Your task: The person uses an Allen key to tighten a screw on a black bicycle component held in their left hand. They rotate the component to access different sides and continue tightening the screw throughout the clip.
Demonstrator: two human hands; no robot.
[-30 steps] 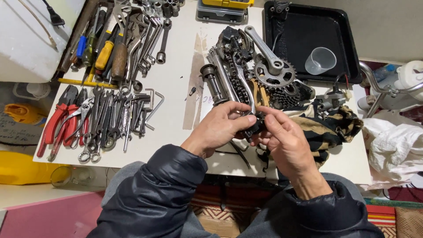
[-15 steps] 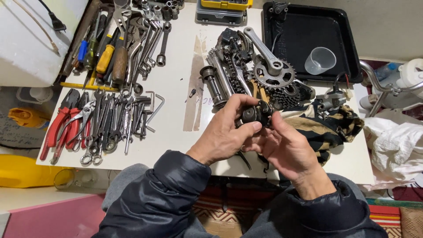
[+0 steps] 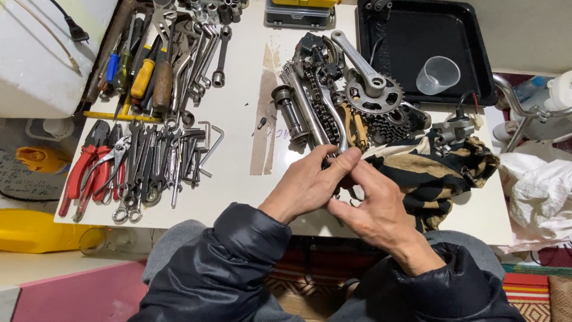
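Observation:
My left hand (image 3: 307, 186) and my right hand (image 3: 370, 210) meet just above the front edge of the white table (image 3: 238, 128). Between their fingertips they pinch a small dark metal part (image 3: 331, 162), almost wholly hidden by the fingers. The left thumb and forefinger close over it. The right fingers lie stretched against it from below. Just behind the hands sits a pile of bicycle parts: a crank with chainring (image 3: 374, 90), a chain (image 3: 322, 110), a sprocket cluster (image 3: 388, 128). A striped brown and black cloth (image 3: 438, 174) lies right of my right hand.
Spanners (image 3: 154, 162) and red pliers (image 3: 88, 170) lie in rows at the left, screwdrivers (image 3: 144, 74) behind them. A black tray (image 3: 417, 36) with a clear plastic cup (image 3: 438, 74) stands at the back right. A white rag (image 3: 539, 197) lies off the table's right edge.
Both hands have come down toward the table's front edge. The dark round part, plainly seen between them before, is now mostly covered by the fingers, and the right fingers have straightened.

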